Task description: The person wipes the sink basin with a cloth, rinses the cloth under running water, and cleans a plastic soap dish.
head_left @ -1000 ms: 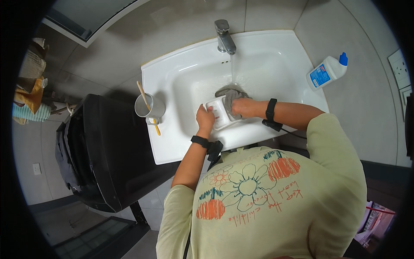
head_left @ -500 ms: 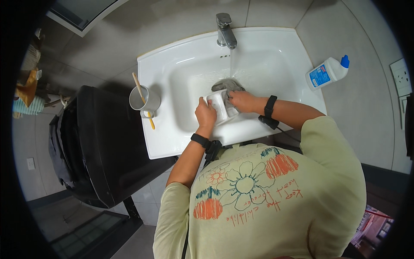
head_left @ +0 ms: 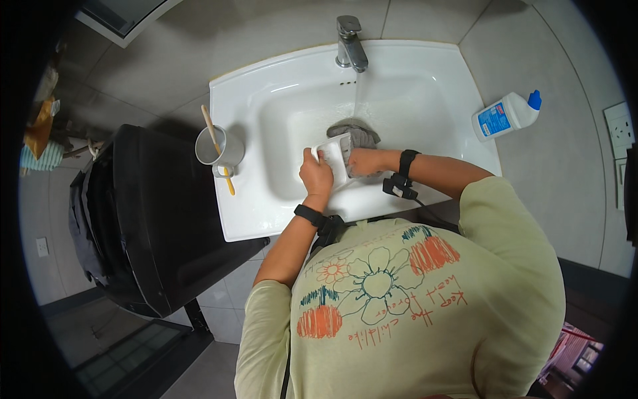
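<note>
Over the white sink [head_left: 279,133], my left hand [head_left: 315,175] is closed around the left side of a small white plastic box [head_left: 335,154] with a divider inside, tilted in its grip. My right hand [head_left: 369,162] is bent into the box's right part, its fingers bunched on a grey cloth [head_left: 362,137]. Most of the cloth hangs beyond the box, under the stream from the chrome faucet [head_left: 351,45]. The right fingertips are partly hidden.
A grey mug [head_left: 229,149] with a wooden-handled brush stands on the sink's left rim, a yellow handle beside it. A white bottle [head_left: 508,116] with a blue cap stands at the right rim. Left of the sink is a large black padded piece [head_left: 173,226].
My right hand has moved slightly down and left, deeper along the box's right part. The left hand still holds the box in nearly the same place. Water keeps running.
</note>
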Motion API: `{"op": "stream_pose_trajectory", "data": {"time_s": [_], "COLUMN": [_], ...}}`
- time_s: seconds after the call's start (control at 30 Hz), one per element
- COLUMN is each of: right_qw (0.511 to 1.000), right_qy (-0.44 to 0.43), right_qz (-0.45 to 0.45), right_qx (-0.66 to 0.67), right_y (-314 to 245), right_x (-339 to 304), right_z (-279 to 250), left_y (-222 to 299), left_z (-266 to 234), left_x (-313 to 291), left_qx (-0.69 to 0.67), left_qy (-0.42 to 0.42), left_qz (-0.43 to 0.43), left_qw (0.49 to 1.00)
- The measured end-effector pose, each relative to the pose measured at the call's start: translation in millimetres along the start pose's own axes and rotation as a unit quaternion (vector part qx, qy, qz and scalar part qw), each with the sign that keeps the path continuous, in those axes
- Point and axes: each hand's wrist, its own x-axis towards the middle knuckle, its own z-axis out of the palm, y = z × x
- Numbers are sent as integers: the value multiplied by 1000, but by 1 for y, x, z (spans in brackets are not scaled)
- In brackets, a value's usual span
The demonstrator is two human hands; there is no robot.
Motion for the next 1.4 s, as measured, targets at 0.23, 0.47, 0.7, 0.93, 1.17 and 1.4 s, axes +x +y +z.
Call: {"op": "stream_pose_trajectory", "data": {"time_s": [0.23, 0.47, 0.7, 0.93, 1.17, 1.4], "right_qw": [955, 953, 953, 938, 849, 866], "right_qy": [203, 239, 176, 239, 309, 227], "right_qz": [-5, -120, -241, -235, -140, -131], "right_qx": [215, -142, -47, -91, -404, -427], "right_y": [-8, -37, -37, -39, -40, -44], "right_x": [-11, -2, -34, -4, -8, -37], "right_z": [-14, 23, 39, 21, 25, 37], "left_y": [-18, 18, 3, 18, 5, 15], "left_z": [-7, 0, -6, -7, -6, -4], "left_x": [7, -7, 9, -4, -9, -12], "left_qx": [5, 20, -22, 9, 25, 32], "left_qy": [1, -12, 24, -34, 3, 14], "left_qz": [-3, 64, 87, 57, 90, 101], "left_qw": [1000, 998, 996, 998, 996, 994]}}
